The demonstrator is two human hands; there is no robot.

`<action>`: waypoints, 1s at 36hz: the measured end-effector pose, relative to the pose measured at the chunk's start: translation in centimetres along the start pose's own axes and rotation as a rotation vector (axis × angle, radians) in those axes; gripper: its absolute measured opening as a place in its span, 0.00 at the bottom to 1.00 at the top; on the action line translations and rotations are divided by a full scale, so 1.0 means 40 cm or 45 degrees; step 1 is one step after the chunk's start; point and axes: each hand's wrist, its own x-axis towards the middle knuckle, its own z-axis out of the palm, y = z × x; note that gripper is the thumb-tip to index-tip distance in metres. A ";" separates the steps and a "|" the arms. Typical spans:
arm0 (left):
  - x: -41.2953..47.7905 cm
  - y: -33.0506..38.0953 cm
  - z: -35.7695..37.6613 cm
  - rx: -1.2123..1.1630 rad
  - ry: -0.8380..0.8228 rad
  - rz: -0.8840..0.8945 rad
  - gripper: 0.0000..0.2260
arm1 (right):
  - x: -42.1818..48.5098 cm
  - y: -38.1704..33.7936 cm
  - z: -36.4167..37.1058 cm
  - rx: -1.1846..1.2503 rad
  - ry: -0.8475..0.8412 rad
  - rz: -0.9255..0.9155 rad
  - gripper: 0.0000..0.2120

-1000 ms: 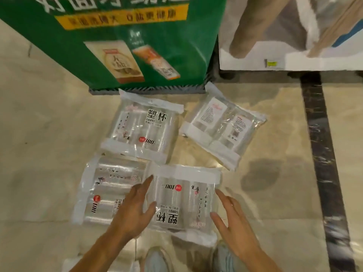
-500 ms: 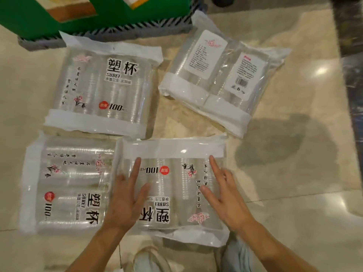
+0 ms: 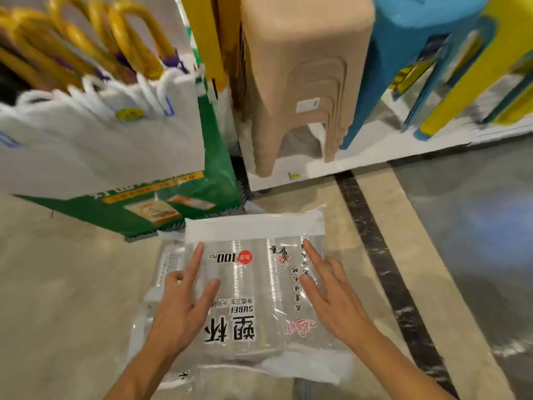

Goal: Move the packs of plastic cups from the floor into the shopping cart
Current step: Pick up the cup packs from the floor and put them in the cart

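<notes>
Nearest the camera, my left hand [image 3: 180,307] and right hand [image 3: 336,298] lie palm-down, apart, fingers spread, one at each side of a pack of plastic cups [image 3: 253,287]; both press its top face, and any fingers under it are hidden, so I cannot tell if they are closed around it. The pack, printed "100 PCS", sits in front of me, covering other clear packs [image 3: 165,267] on the beige floor [image 3: 57,284]. Beyond it: a green display box [image 3: 178,194] holding white bags [image 3: 101,140] with yellow handles. Farthest: stacked beige stools [image 3: 300,82] beside blue stools [image 3: 409,53] on a white platform [image 3: 331,166].
</notes>
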 end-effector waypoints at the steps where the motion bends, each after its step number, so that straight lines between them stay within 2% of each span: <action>1: -0.007 0.076 -0.063 -0.001 0.013 0.025 0.28 | -0.026 -0.057 -0.075 0.000 0.034 -0.018 0.27; 9: -0.123 0.664 -0.527 0.032 0.113 0.364 0.29 | -0.275 -0.450 -0.665 0.098 0.260 -0.164 0.28; 16: -0.222 1.044 -0.732 0.029 0.027 0.452 0.29 | -0.481 -0.605 -1.026 0.029 0.415 -0.191 0.31; 25: -0.309 1.351 -0.775 0.112 -0.104 0.682 0.29 | -0.749 -0.636 -1.244 0.009 0.669 -0.046 0.32; 29: -0.352 1.465 -0.736 0.248 -0.162 0.825 0.29 | -0.851 -0.586 -1.289 0.056 0.800 0.034 0.33; 36: -0.405 1.645 -0.598 0.226 -0.410 1.068 0.32 | -1.041 -0.460 -1.325 0.178 1.001 0.241 0.33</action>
